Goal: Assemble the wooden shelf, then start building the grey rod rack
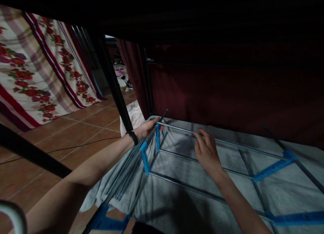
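Observation:
My left hand [151, 126], with a dark band at the wrist, closes round the far left corner of a rack frame, where a blue plastic connector [157, 136] joins the grey metal tubes. From that corner a thin metal tube [177, 128] runs right to another blue connector [290, 155]. Over this tube is my right hand [207, 149], its fingers loosely bent and apart, the fingertips at or just above the metal. Nearer to me, a second blue connector [144, 156] holds a lower tube [182, 184]. My left fingertips are partly hidden.
Several loose grey tubes [129, 170] lie bundled on the grey cloth [182, 207] at left. A black post [115, 78] stands left of my hands, and a dark beam spans overhead. A maroon curtain [227, 99] hangs behind. A floral cloth [50, 68] hangs above the tiled floor [88, 126].

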A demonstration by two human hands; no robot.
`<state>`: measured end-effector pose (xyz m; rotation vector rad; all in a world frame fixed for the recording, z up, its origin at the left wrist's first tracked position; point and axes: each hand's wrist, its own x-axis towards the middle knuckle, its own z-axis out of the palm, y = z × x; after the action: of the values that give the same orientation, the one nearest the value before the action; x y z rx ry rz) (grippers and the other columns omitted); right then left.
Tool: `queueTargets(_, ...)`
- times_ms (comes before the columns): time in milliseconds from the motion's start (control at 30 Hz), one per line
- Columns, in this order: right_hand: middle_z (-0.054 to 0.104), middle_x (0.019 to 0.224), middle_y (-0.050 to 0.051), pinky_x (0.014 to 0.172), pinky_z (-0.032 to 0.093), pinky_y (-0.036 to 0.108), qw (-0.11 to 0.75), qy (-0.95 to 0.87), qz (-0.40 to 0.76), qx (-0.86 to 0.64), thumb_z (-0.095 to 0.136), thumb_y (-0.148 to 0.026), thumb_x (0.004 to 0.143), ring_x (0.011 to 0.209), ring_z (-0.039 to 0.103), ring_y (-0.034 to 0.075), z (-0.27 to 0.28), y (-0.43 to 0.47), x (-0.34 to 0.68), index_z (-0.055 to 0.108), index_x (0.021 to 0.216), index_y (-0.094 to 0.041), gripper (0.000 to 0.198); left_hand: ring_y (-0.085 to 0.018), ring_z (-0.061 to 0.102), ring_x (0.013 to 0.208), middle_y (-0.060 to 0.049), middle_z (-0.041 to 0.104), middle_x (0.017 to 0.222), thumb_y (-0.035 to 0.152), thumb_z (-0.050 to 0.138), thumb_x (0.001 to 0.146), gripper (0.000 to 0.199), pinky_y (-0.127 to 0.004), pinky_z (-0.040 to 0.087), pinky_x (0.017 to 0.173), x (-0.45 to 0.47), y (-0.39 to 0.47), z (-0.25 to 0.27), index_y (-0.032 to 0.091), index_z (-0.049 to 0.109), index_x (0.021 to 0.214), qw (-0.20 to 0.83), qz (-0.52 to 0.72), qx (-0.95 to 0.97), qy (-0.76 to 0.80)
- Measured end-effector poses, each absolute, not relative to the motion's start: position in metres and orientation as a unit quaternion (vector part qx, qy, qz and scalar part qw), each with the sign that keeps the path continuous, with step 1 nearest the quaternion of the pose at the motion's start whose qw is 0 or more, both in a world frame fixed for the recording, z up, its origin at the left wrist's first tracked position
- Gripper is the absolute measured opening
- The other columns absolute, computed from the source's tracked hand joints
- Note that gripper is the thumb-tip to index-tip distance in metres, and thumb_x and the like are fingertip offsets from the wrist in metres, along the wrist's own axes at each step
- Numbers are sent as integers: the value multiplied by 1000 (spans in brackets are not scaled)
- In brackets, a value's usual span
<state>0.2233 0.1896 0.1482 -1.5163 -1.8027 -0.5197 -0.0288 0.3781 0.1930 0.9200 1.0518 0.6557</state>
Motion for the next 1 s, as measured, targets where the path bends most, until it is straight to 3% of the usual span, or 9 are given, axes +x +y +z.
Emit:
queueTargets(133,55,140,16,109,45,49,341,-721,-187,-573,42,-13,97,127,53,28,148,210,210,57,135,-19,41,-17,63,48,-7,71,64,41,48,101,33,-25,49,43,-31,386,186,15,66,92,715,282,433,471)
queueTargets(333,59,138,16,107,45,45,312,-750,-162,-560,41,-14,98,125,54,28,153,242,192,57,137,-17,42,-15,60,47,-2,59,53,34,52,96,29,-23,51,48,-28,392,174,19,61,73,727,297,447,428)
queueTargets(533,63,134,16,105,43,39,204,-778,-69,-590,33,-19,103,118,59,27,173,266,169,54,143,-14,45,-13,53,42,-3,54,50,36,53,91,37,-23,44,42,-27,390,172,21,56,57,732,283,455,421)
queueTargets(800,66,130,15,98,46,36,140,-801,-48,-580,26,-21,105,112,62,25,187,292,144,49,148,-15,49,-13,51,43,-3,53,49,38,54,85,35,-23,44,44,-30,398,165,22,53,54,705,277,501,419)
queueTargets(1000,60,142,14,99,47,36,114,-813,-50,-570,27,-13,102,117,62,23,185,300,145,40,156,-18,55,-12,48,43,-2,50,48,38,48,88,37,-23,41,44,-26,403,154,22,51,55,676,310,520,420)
